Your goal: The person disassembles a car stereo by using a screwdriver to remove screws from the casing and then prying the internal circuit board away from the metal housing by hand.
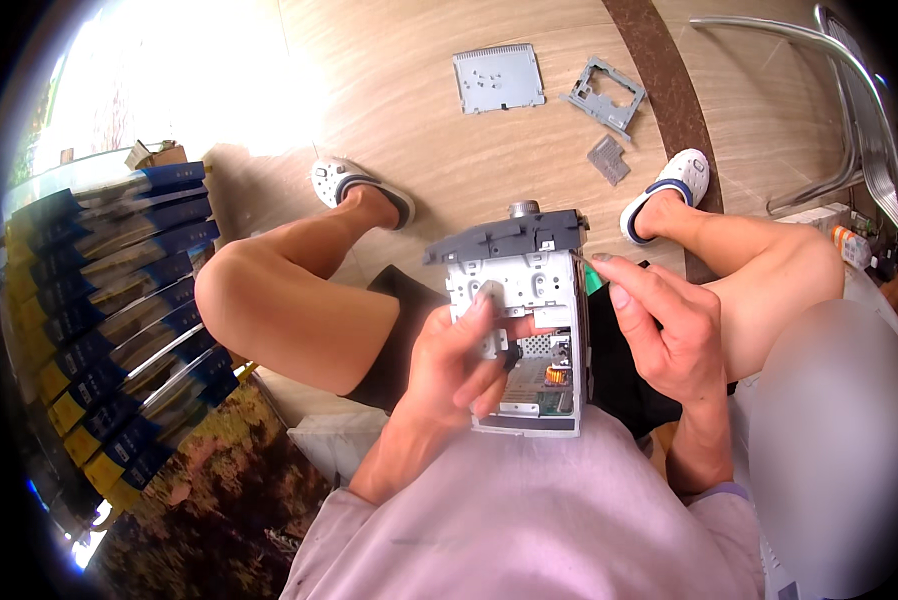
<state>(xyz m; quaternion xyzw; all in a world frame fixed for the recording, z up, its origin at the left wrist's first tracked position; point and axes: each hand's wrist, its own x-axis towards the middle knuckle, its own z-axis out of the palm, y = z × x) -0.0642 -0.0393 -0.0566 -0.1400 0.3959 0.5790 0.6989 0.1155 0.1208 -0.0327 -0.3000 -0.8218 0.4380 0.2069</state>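
Floor [389, 90]: smooth beige tile, streaked grain, crossed by a dark brown band. At left, stacked packages [119, 330], glossy blue and yellow. At right, a chair [854, 110] of bright tubular metal. Metal box [519, 290]: rectangular, open-sided, located at the person's lap between the thighs; pale stamped sheet with round holes, and a dark, ridged front panel [509, 237] facing away from the person. Right hand [674, 325]: fingers curled at the box's upper right corner; whether they grip anything cannot be told. Left hand [454, 355]: gripping the box, thumb on the pale sheet. On the floor ahead: a flat grey plate [514, 92] bearing small loose pieces, an angular cut-out frame [604, 114], and a smaller notched plate [607, 160]. Round ribbed knob [523, 209] on the front panel. Copper-coloured coil [557, 376] inside the box.
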